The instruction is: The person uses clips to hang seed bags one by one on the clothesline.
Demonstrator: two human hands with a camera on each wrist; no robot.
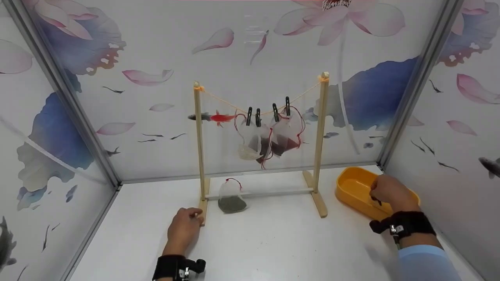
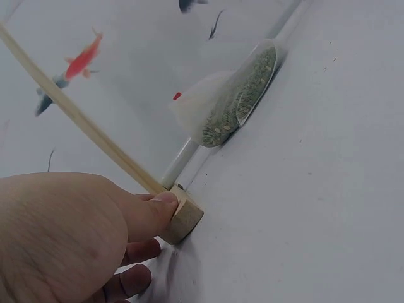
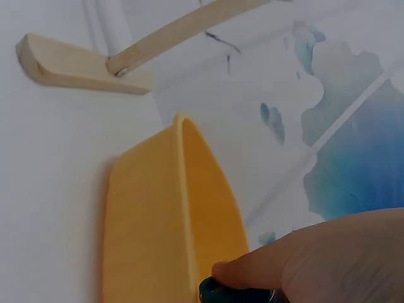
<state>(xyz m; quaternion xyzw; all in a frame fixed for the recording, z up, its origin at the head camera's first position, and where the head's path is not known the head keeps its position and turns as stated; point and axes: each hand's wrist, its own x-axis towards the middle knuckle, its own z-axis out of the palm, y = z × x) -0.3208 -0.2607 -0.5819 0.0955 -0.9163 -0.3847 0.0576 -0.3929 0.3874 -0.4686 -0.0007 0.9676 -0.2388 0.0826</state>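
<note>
My left hand grips the left wooden foot of a small drying rack, with the thumb on top of it. To the right of that foot, a mesh sachet with dark green filling and a red drawstring leans on the rack's white bottom bar. At the right, my right hand is over a yellow plastic box, pinching a dark clothespin by the box's rim. More sachets with red strings hang from the rack's orange cord, held by several black clothespins.
The rack's right post and right foot stand left of the yellow box. Printed panels with lotus and fish enclose the white tabletop at the back and both sides, joined by metal corner frames.
</note>
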